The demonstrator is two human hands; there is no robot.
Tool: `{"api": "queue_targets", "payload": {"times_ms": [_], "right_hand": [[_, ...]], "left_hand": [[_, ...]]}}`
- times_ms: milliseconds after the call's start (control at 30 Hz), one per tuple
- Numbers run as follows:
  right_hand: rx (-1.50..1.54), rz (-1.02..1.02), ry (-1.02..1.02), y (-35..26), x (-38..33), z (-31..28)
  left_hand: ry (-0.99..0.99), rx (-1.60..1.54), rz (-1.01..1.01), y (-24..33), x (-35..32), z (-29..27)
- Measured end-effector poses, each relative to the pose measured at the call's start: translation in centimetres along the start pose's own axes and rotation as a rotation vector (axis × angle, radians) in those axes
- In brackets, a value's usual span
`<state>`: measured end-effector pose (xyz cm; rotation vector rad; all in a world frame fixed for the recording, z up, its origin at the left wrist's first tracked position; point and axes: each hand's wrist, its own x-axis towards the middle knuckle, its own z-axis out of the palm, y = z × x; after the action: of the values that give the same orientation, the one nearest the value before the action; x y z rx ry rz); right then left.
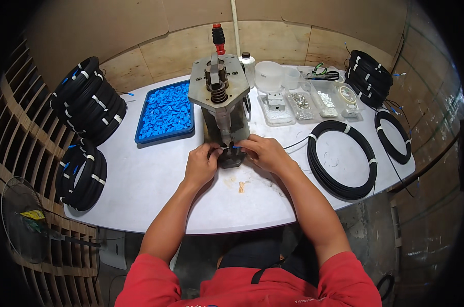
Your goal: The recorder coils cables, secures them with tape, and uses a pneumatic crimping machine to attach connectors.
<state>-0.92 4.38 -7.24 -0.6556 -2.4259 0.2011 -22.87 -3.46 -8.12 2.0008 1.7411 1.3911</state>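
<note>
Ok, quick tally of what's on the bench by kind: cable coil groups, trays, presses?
Black cable coils or stacks: 5 (left rear, left front, right rear, small right, large right)
Blue tray of blue parts: 1
Clear parts trays: about 4
Hand press: 1
Total: about 11

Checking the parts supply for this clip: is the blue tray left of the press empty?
No. The blue tray left of the hand press is filled nearly to its rim with small blue plastic pieces.
</note>
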Motion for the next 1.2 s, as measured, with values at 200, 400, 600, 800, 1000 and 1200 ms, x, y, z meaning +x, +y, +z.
{"api": "queue_targets", "payload": {"times_ms": [200, 400, 600, 800, 1000, 1200], "right_hand": [[0.038, 0.05, -0.006, -0.7, -0.1, -0.2], [-0.005, 0.07, 0.032, -1.1, -0.3, 0.0], [-0.032, 0.067, 0.039, -0.9, -0.4, 0.2], [0.004, 0.079, 0.046, -1.1, -0.3, 0.2], [0.03, 0.135, 0.06, -1.2, -0.6, 0.1], [0.006, 0.122, 0.066, -0.8, -0.6, -0.1]], "left_hand": [[-0.023, -0.022, -0.043, 0.1, 0.0, 0.0], [-0.028, -0.028, -0.053, 0.2, 0.0, 0.0], [-0.031, -0.043, -0.076, -0.1, -0.1, 0.1], [-0.028, -0.047, -0.072, -0.1, -0.1, 0.1], [-0.031, -0.042, -0.065, 0.0, -0.1, 0.0], [-0.036, -0.04, -0.073, 0.0, 0.0, 0.1]]}}
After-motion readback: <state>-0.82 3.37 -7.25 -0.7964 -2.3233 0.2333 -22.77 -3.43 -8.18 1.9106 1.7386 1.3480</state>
